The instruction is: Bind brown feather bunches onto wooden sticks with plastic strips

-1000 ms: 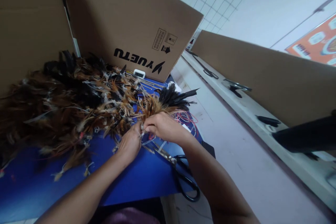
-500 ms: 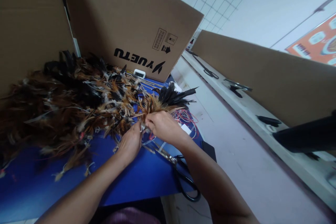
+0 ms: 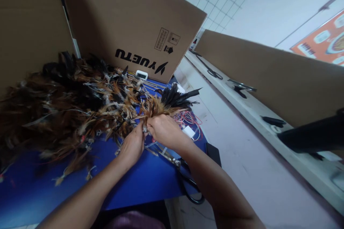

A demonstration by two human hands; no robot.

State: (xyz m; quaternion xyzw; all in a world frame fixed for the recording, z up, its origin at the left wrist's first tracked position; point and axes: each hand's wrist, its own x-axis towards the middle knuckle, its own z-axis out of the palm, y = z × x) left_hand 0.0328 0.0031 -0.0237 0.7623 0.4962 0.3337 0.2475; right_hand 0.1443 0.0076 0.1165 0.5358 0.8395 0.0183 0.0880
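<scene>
A bundle of feathers (image 3: 157,106), brown at its base with black tips pointing right, is pinched at its pale quill end between my two hands. My left hand (image 3: 133,143) closes on that end from the left. From the right, my right hand (image 3: 163,131) has its fingers curled tightly on the same spot, hiding part of it. Black-handled scissors (image 3: 176,162) lie just below the hands, partly behind my right forearm. A large heap of brown, black and white feathers (image 3: 80,103) spreads to the left of my hands.
Red and white strings (image 3: 192,120) and a small white card (image 3: 188,132) lie right of the hands on the blue table (image 3: 129,186). A cardboard panel (image 3: 134,18) stands behind, a small white display (image 3: 141,75) at its foot. Another bench (image 3: 236,103) holds tools at right.
The hands stay together on the quill end with only a slight shift of the fingers. The whole view has moved a little; the feather heap and scissors lie as before.
</scene>
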